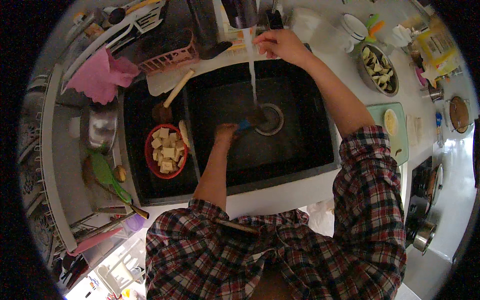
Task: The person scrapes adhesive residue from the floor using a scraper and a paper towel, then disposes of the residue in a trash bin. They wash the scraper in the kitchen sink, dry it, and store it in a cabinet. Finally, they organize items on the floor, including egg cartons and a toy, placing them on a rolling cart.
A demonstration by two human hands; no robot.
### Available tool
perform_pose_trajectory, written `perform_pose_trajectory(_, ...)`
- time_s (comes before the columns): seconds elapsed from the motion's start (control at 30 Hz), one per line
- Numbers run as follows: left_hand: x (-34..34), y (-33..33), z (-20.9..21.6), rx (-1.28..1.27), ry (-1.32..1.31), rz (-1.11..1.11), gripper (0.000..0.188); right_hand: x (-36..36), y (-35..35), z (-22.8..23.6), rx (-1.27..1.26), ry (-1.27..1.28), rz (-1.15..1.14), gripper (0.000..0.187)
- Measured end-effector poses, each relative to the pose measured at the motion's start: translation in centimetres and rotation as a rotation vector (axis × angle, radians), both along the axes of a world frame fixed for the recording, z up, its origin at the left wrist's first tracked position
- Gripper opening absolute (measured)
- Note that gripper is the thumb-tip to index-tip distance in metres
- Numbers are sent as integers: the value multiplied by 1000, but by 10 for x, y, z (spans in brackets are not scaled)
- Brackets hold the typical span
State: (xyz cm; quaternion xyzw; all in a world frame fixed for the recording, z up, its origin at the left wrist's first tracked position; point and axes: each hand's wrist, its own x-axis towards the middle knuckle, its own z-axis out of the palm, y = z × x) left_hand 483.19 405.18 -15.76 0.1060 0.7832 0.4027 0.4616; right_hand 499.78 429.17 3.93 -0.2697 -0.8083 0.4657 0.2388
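Note:
Over the large basin of the dark sink [300,167], my left hand [227,132] is closed around a small blue-handled tool [244,124]. The tool's dark end points toward the drain [270,120] and is too dim to make out. A stream of water [250,60] runs from the dark faucet [241,14] close to that end. My right hand [282,45] is raised at the back of the sink beside the stream, fingers loosely bent and apart, holding nothing that I can see.
The smaller left basin has a red basket [150,161] of pale tofu-like cubes and a wooden-handled brush [178,89]. A pink cloth [102,77] hangs at the left rack. Right of the sink stand a metal bowl [366,75] of cut vegetable pieces and a green board [397,150].

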Motion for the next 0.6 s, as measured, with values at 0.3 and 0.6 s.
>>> perform_pose_trajectory(0.3,4,10,36,-78,88,-27,14,18,-8,-25,-131,-21,-40,18)
perform_pose_trajectory(0.6,-9,-10,16,-73,121,-201,17,23,-16,-42,-179,-94,-29,18)
